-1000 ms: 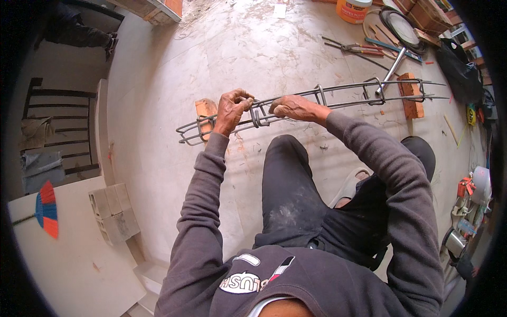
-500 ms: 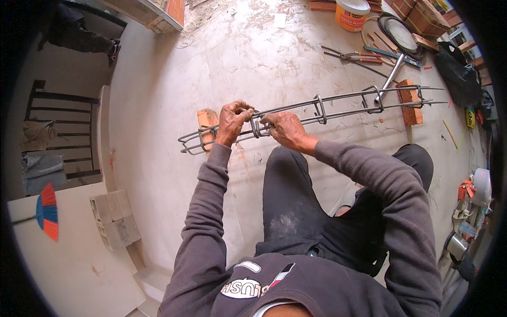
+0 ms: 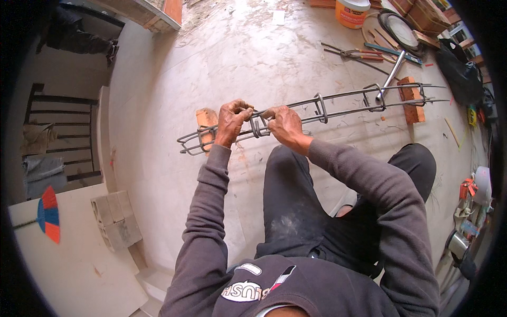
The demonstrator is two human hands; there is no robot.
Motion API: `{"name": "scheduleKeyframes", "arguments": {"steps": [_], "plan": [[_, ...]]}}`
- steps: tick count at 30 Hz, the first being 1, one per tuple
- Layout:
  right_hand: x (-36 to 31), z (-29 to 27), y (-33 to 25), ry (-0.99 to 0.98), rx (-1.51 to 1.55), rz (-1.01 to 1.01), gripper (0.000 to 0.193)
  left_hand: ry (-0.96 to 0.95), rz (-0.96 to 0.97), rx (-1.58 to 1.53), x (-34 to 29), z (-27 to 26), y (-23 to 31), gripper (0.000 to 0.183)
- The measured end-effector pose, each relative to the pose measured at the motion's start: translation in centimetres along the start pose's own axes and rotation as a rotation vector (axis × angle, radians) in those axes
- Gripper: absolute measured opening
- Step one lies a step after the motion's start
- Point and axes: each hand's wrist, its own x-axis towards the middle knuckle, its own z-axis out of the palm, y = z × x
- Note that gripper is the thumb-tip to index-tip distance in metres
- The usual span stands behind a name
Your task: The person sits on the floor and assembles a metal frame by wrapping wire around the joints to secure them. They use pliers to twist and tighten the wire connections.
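Rebar cage (image 3: pixel 320 108) (at both hands (image 3: pixel 231 121) (image 3: pixel 286 126))

Bright light on a pale, scuffed floor (image 3: pixel 163 74).
Over on the left I see a low pale wall edge (image 3: pixel 103 124) beside a dark barred frame (image 3: pixel 58 99) with cloths (image 3: pixel 45 170) draped on it; grey blocks (image 3: pixel 116 217) sit near a flat white panel (image 3: pixel 68 269). The far left corner is shadowy, while light whitens the floor beyond a wooden frame (image 3: pixel 154 22).
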Motion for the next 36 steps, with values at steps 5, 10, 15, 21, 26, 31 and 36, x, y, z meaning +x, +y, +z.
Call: {"name": "scheduleKeyframes", "arguments": {"steps": [5, 10, 15, 21, 26, 31, 36], "plan": [[0.9, 0.4, -0.4, 0.037, 0.121, 0.133, 0.025, 0.004, -0.003, 0.045, 0.1, 0.1, 0.8, 0.016], [0.3, 0.8, -1.7, 0.059, -0.089, -0.009, 0.017, 0.01, -0.005, -0.001, 0.3, 0.1, 0.0, 0.015], [0.2, 2.3, -3.0, 0.17, 0.045, -0.218, 0.016, -0.002, 0.017, -0.044, 0.6, 0.2, 0.2, 0.013], [2.0, -2.4, -4.6, -0.072, -0.289, -0.304, 0.015, -0.003, -0.012, -0.087, 0.2, -0.2, -0.5, 0.012], [1.8, -3.4, -4.0, -0.153, -0.462, -0.325, 0.025, 0.009, 0.015, -0.084, 0.1, 0.1, -0.6, 0.015], [2.9, -2.5, -3.4, -0.258, -0.233, -0.199, 0.03, 0.023, 0.053, -0.126, 0.2, -0.1, -1.4, 0.014], [3.4, 0.6, -1.0, -0.27, -0.038, -0.245, 0.027, 0.022, 0.027, -0.076, 0.3, 0.2, -0.7, 0.013]]}}
